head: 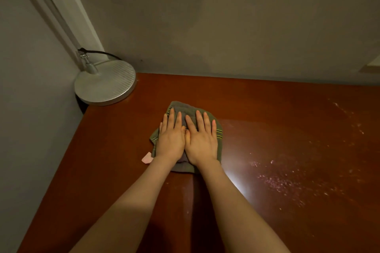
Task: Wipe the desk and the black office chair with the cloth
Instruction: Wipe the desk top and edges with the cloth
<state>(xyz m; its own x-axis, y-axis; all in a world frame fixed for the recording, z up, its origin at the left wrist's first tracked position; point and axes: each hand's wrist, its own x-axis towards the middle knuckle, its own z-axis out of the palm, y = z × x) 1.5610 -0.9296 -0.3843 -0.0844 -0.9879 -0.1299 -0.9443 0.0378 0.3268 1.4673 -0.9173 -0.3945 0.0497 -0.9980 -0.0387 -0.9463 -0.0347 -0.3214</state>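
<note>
Head view: left hand (170,139) and right hand (202,141) side by side, palms down on cloth (181,109), fingers straight and slightly spread, nothing gripped or pinched. Thumbs touching or nearly so at the middle. Cloth grey-green with striped edge, bunched flat on counter (267,109), left of centre, well short of back wall (226,26). Flat two-palm pressing judged as a way to load the cloth evenly and push it as one pad rather than drag a corner. Forearms reaching in from near edge, roughly parallel.

Small pink scrap (147,159) lying on counter, touching or just beside cloth's near-left corner; cannot tell if tag or loose litter.

White specks and dust (287,181) scattered over right half of counter, well apart from cloth. Judged as the unwiped part, so desk step only partly through. Black office chair not in view.

Edges and room:
- Back edge butted against wall, no gap visible; stop for any forward stroke.
- Left edge running diagonally close to side wall, near left hand's side; little room that way.
- Round silver lamp base (104,86) at far-left corner, with black cable (102,53) behind; near cloth but not touching. Risk of a nudge on a far-left stroke.
- Rightward: wide bare surface, no obstacles seen up to frame edge. Probably the easiest sweep direction, straight into the dust.
- Near edge hidden below frame.
</note>
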